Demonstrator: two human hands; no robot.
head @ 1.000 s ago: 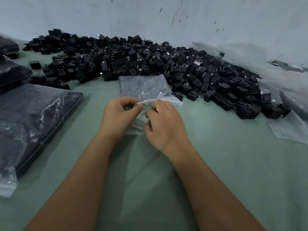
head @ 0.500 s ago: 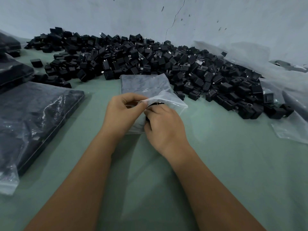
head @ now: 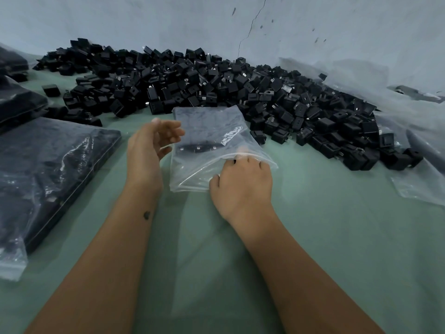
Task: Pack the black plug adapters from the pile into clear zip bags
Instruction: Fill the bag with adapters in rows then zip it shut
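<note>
A large pile of black plug adapters (head: 216, 88) stretches along the back of the green table. A clear zip bag (head: 199, 169) lies in front of the pile, on top of a stack of flat bags (head: 207, 119). My right hand (head: 240, 186) grips the bag's open mouth, fingers tucked inside the plastic. A few black adapters (head: 199, 147) show through the bag. My left hand (head: 149, 148) hovers just left of the bag with fingers loosely spread, holding nothing.
Filled bags of adapters (head: 48, 169) lie stacked at the left, with more filled bags (head: 14, 100) behind them. Loose clear plastic sheeting (head: 419, 145) covers the right side. A cracked wall (head: 240, 25) closes off the back.
Both hands pinched the bag's mouth together before. Now my left hand has let go and moved left, while my right hand has pulled the mouth open and pushed its fingers inside.
</note>
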